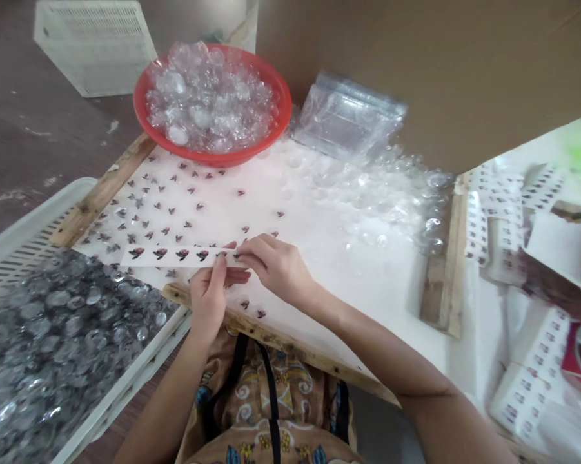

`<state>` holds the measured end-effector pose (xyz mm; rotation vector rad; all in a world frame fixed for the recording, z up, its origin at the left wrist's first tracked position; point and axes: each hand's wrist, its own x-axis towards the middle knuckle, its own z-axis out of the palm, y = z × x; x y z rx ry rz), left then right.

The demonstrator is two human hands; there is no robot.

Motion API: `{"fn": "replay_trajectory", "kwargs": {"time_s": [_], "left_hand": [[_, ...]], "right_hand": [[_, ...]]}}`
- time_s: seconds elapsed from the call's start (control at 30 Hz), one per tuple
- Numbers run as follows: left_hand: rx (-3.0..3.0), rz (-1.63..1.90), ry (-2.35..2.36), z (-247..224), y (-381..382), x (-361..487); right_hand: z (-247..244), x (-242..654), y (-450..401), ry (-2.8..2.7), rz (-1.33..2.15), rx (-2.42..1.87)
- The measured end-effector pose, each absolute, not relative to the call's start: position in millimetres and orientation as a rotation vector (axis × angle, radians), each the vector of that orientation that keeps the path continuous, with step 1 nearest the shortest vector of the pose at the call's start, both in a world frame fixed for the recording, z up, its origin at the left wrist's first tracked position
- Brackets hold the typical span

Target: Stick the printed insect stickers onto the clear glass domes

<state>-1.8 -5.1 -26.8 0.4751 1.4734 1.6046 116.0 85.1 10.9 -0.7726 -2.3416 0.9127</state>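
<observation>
A white strip point(145, 256) with a row of small dark and red printed figures lies level above the worktop. My left hand point(211, 290) holds it near its right part, thumb on top and fingers beneath. My right hand point(275, 264) pinches at the strip's right end, its fingertips close to my left thumb. Many small loose printed pieces point(187, 224) like those on the strip are scattered over the white surface point(319, 270) around and behind both hands.
Behind stands a red basin point(213, 156) heaped with clear round pieces. Clear plastic bags point(348, 116) and more clear rounds point(382, 193) lie at the back right. A white crate point(111, 419) of round pieces sits at the left. Printed strip bundles point(536, 380) are at the right.
</observation>
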Motion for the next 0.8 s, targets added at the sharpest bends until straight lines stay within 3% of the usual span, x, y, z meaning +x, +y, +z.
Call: {"fn": "replay_trajectory", "kwargs": {"time_s": [0.13, 0.33, 0.5, 0.8], "left_hand": [[0.49, 1.577, 1.481, -29.0, -5.9, -1.8], [0.51, 1.575, 1.499, -22.6, -4.5, -0.8], [0.521, 1.56, 1.515, -21.2, -4.4, -0.6], [0.528, 1.544, 1.529, -24.7, -4.7, -0.1]], "right_hand": [[14.4, 133.5, 94.8, -2.179, 0.853, -0.689], [0.9, 186.2, 162.5, -1.747, 1.101, -1.366], [-29.7, 204.2, 180.4, -1.758, 1.229, -1.559], [-36.2, 195.7, 171.7, -2.045, 0.904, -1.579]]}}
